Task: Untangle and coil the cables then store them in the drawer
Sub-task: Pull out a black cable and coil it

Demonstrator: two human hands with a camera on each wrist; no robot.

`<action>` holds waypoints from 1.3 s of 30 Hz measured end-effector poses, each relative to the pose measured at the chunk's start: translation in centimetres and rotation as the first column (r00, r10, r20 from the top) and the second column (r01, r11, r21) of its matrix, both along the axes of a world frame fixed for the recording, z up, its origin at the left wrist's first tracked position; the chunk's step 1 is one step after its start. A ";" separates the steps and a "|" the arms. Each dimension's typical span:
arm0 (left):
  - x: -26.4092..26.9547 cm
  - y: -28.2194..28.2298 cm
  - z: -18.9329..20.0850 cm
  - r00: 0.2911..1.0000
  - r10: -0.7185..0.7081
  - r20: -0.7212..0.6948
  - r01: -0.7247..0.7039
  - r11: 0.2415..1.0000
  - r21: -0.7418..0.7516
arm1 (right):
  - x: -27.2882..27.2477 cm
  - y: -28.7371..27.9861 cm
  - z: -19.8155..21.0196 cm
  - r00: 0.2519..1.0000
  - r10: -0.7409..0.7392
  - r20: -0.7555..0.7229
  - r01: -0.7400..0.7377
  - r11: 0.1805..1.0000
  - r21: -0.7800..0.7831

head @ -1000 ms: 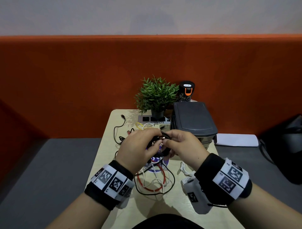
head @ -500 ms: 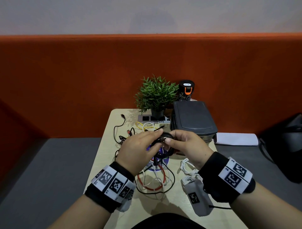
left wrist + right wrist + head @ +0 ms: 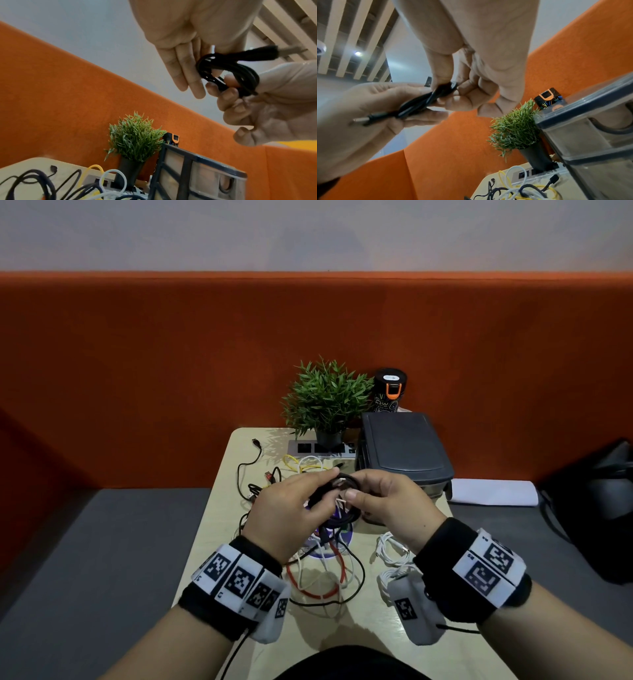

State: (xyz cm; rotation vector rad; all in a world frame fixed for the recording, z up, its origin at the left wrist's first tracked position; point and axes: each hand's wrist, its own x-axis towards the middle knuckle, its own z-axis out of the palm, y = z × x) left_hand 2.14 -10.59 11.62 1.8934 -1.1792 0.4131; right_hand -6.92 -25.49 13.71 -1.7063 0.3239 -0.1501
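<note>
Both hands are raised above the table [image 3: 212,529], meeting over the tangle of loose cables [image 3: 322,573]. Between them is a small black cable coil [image 3: 337,491], held in the air just in front of the grey drawer unit [image 3: 404,453]. The right hand [image 3: 390,501] has its thumb and curled fingers pinching one side of the coil. The left hand [image 3: 291,508] supports the other side: its thumb seems to press the loops against its fingers, which lie fairly straight, though the wrist views do not show that grip clearly. A metal plug sticks out of the coil near the left palm. Behind the hands stand a potted plant [image 3: 325,402], a power strip [image 3: 318,447] and a dark bottle [image 3: 389,393].
</note>
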 end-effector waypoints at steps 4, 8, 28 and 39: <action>1.4 0.6 1.2 0.995 0.074 -0.070 -0.075 0.997 -0.010 | -0.3 -0.6 -1.3 0.991 -0.118 -0.066 0.118 0.993 0.005; 1.6 0.4 1.2 0.951 0.052 -0.304 -0.007 0.989 0.147 | -0.6 -0.5 -1.5 0.986 -0.143 -0.088 0.151 0.985 0.083; 0.4 -0.6 -2.1 0.489 -0.096 -0.867 0.263 0.964 0.042 | -1.9 -2.3 -4.1 0.970 -0.105 -0.219 0.083 0.991 -0.105; -1.0 2.2 -7.3 0.786 0.157 -0.598 0.452 0.514 0.729 | -7.3 -9.3 -11.8 0.719 -0.510 -0.473 0.534 0.840 -0.094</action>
